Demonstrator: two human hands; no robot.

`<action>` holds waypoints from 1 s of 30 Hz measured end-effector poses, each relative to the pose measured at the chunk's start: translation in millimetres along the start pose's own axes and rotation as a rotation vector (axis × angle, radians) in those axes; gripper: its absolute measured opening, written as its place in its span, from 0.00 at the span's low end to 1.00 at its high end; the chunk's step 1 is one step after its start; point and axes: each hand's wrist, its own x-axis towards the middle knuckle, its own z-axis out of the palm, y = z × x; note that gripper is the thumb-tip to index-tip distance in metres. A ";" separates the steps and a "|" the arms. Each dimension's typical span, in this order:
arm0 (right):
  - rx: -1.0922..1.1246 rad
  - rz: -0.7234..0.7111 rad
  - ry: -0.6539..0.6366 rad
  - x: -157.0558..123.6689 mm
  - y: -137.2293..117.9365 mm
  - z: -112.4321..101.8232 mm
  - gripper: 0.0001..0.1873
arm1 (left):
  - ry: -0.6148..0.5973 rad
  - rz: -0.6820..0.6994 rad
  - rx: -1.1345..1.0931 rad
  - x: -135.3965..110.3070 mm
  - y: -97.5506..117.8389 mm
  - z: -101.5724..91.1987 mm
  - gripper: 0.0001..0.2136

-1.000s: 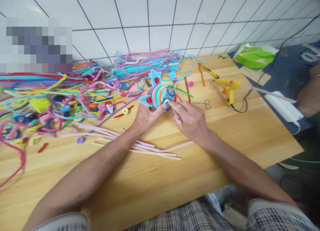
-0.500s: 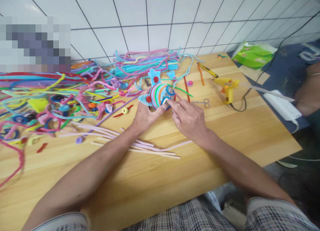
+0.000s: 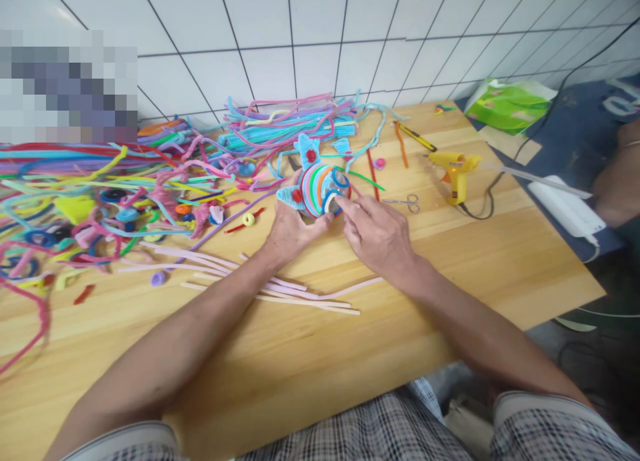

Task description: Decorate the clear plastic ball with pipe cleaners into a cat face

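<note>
Head view: left hand (image 3: 290, 231) cups the striped ball (image 3: 317, 189) from below, fingers curled around it, lifting it just above the table (image 3: 350, 354) near the pipe-cleaner heap (image 3: 100, 181). Right hand (image 3: 377, 238) is half curled, forefinger tip on the ball's front by a blue ring (image 3: 341, 180); whether it pinches anything, cannot tell. Glue gun (image 3: 455, 171) and scissors (image 3: 407, 203) lie to the right. Step, as I judge it: pressing trim onto the ball. Next move calls for a steady cradle and light fingertip pressure.
</note>
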 end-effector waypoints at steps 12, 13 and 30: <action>-0.004 -0.009 -0.037 0.7 -2.1 -2.9 0.28 | 0.093 -0.078 -0.129 -3.9 -3.5 8.1 0.45; -0.009 -0.013 -0.038 0.8 -2.3 -3.1 0.29 | 0.090 -0.081 -0.127 -3.6 -3.3 7.7 0.46; -0.032 -0.017 -0.046 1.8 -2.7 -1.4 0.29 | 0.072 -0.069 -0.108 -4.3 15.0 -6.2 0.39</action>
